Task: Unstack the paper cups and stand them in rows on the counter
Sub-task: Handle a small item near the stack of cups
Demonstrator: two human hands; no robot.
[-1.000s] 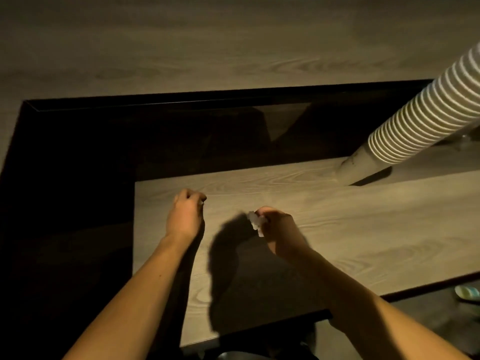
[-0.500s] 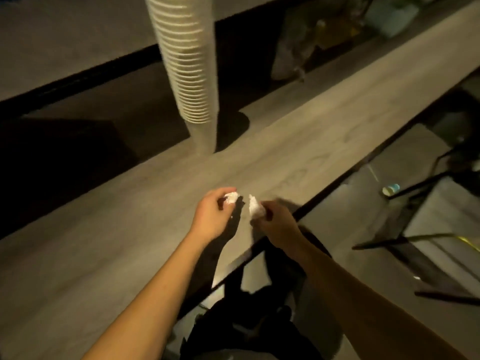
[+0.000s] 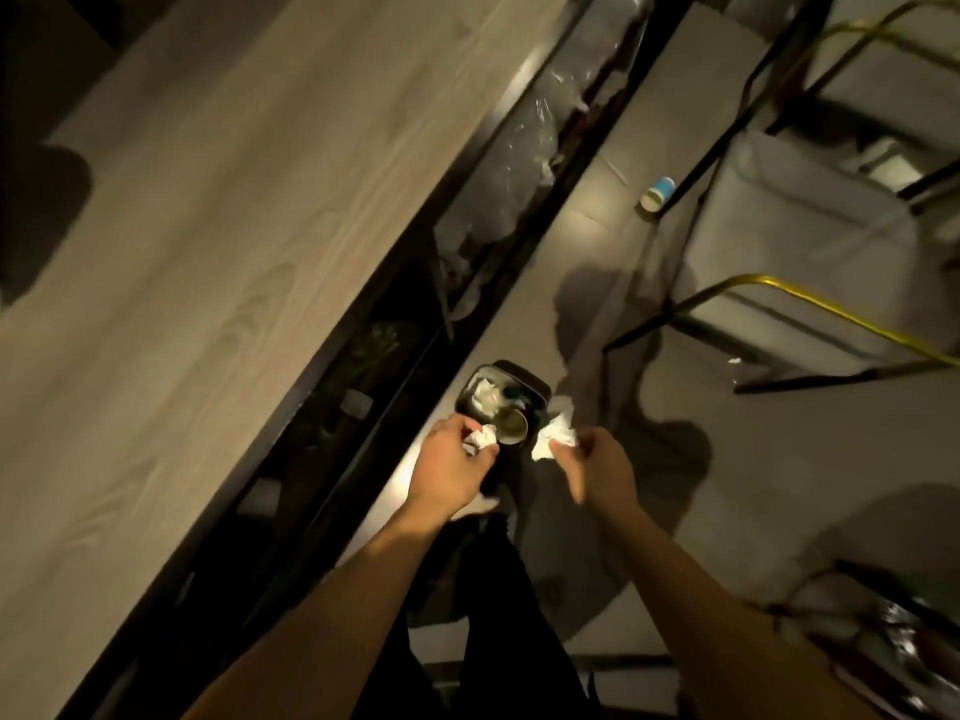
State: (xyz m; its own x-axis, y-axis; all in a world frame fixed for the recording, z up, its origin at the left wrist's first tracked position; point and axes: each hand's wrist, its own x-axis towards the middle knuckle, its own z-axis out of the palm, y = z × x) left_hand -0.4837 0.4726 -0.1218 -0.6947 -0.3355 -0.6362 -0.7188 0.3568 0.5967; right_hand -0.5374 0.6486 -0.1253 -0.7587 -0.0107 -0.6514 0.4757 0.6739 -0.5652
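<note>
My left hand (image 3: 449, 467) is closed around a small crumpled white scrap (image 3: 480, 438). My right hand (image 3: 597, 462) pinches another crumpled white scrap (image 3: 556, 438). Both hands hover over the floor, just above a small black bin (image 3: 535, 389) that holds trash and a used cup. The wooden counter (image 3: 218, 226) runs diagonally along the left side. The stack of paper cups is out of view.
A blue and white paper cup (image 3: 657, 193) lies on the floor near a chair. Black-framed chairs with gold rails (image 3: 779, 293) stand at the right. Clear plastic wrap (image 3: 511, 148) fills the shelf under the counter's edge. My dark trousers show at the bottom.
The view has swung from the counter and cup stack down to the floor. Both hands, each still holding a white scrap, have moved off the counter to above the black bin.
</note>
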